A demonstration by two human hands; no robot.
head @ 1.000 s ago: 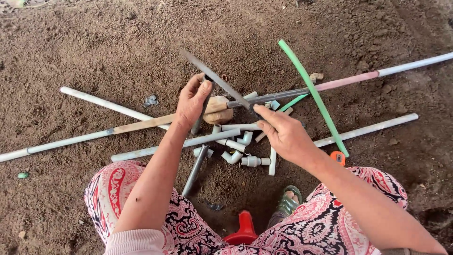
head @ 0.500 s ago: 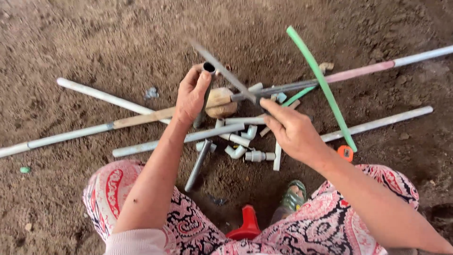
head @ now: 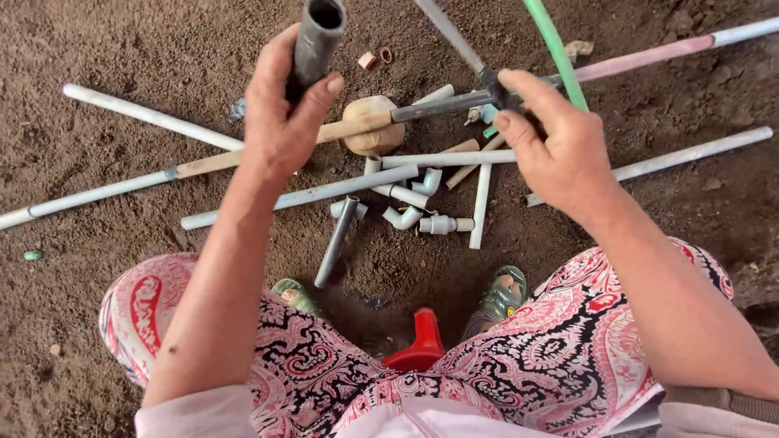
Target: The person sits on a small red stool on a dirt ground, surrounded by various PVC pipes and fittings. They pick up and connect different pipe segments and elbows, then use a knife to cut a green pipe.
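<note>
My left hand (head: 280, 118) grips a short grey pipe (head: 316, 36) and holds it upright, its open end facing up. My right hand (head: 556, 142) is closed on a grey pipe joint (head: 495, 85) from which thin grey pipes run left and up. Under both hands lies a pile of white and grey pipes (head: 398, 182) and small elbow fittings (head: 406, 215) on bare soil. A rounded tan stone (head: 372, 122) sits among them. A green pipe (head: 556, 49) slants up past my right hand.
Long white pipes (head: 146, 118) stretch left and right over the brown dirt. A pink-tinted pipe (head: 649, 57) runs to the upper right. A red plastic funnel-like object (head: 422, 341) stands between my knees, beside my sandalled feet (head: 503, 296). A small green cap (head: 32, 255) lies far left.
My left hand has picked the short grey pipe out of the pile and raised it toward the camera. My right hand has lifted the jointed pipe higher. The view has moved closer.
</note>
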